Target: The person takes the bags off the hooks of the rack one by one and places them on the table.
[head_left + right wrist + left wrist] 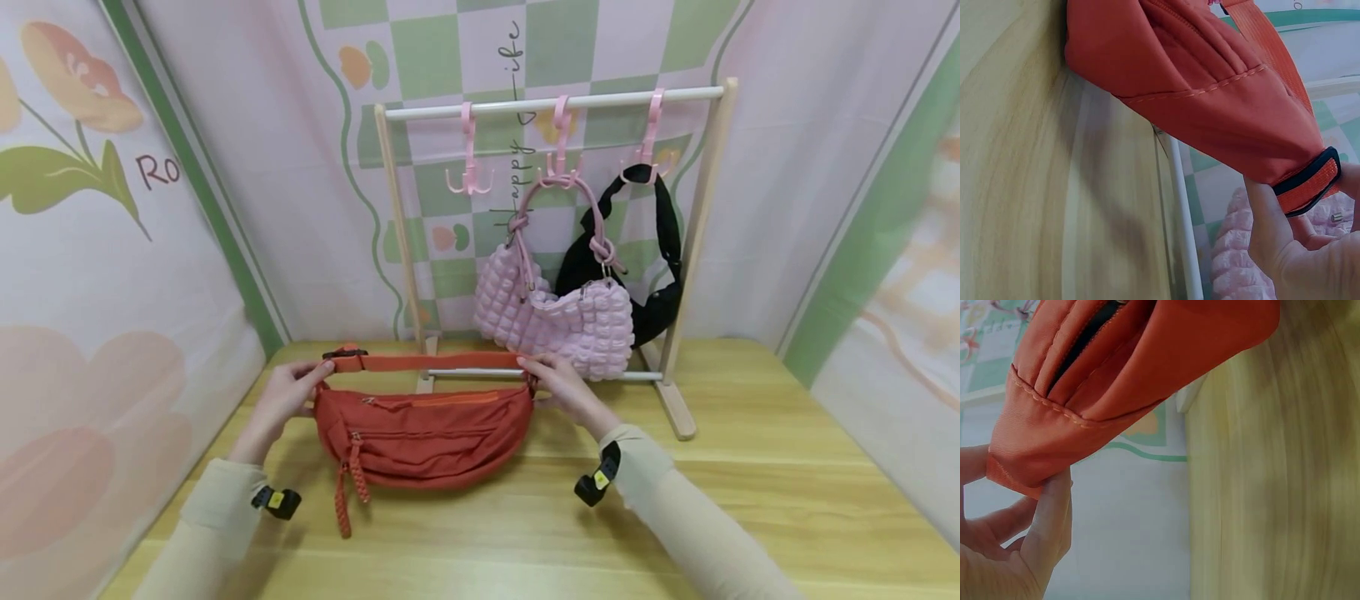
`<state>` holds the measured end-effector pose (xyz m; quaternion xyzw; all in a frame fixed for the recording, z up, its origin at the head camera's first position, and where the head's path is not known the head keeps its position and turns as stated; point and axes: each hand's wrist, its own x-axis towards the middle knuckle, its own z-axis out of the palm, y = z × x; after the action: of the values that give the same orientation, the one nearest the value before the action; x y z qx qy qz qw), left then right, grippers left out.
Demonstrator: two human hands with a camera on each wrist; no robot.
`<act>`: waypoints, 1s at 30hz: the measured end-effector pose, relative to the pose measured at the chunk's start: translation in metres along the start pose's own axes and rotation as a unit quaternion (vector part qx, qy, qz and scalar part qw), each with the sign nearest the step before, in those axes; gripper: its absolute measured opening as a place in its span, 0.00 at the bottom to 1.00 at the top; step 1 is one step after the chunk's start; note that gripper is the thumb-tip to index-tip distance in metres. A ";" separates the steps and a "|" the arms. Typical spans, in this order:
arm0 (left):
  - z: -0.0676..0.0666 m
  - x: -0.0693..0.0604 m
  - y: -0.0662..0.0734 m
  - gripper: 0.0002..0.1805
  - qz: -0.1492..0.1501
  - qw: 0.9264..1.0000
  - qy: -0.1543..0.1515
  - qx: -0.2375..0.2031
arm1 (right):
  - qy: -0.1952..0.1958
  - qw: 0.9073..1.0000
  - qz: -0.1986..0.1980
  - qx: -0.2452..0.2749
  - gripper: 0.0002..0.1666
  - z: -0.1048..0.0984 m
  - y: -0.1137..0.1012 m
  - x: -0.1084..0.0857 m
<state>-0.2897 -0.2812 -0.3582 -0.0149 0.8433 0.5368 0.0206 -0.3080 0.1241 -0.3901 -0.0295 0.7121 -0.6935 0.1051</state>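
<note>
Across the wooden table, towards its far side, you face a rack with two pale wood posts and a white top rail. Nearer you, in front of the rack's left part, is the red bag, held up by both ends with its zips facing you; you can't tell whether its bottom touches the table. A puffy pink bag hangs from the rack's middle, partly covering a black bag at the right. Your left hand pinches the red bag's left end, and your right hand pinches its right end; the strap runs straight between them above the bag. Three pink hooks hang on the rail, the middle and right ones bearing bags. Braided pulls dangle near the red bag's left end.
</note>
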 end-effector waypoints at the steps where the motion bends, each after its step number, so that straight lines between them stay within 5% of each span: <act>1: 0.000 0.001 -0.001 0.37 0.000 1.000 -0.004 0.001 | 0.002 1.000 0.003 0.000 0.14 0.001 0.001 0.000; 14: -0.008 0.012 -0.010 0.40 -0.033 0.998 -0.027 0.043 | 0.004 1.000 0.031 -0.001 0.15 0.010 0.005 0.002; 30: -0.021 0.023 -0.020 0.41 -0.031 0.995 -0.069 0.060 | 0.014 0.998 0.049 -0.045 0.22 0.023 0.009 0.000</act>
<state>-0.3120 -0.3083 -0.3685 -0.0028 0.8695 0.4844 0.0963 -0.3028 0.1020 -0.3992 0.0109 0.7443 -0.6554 0.1274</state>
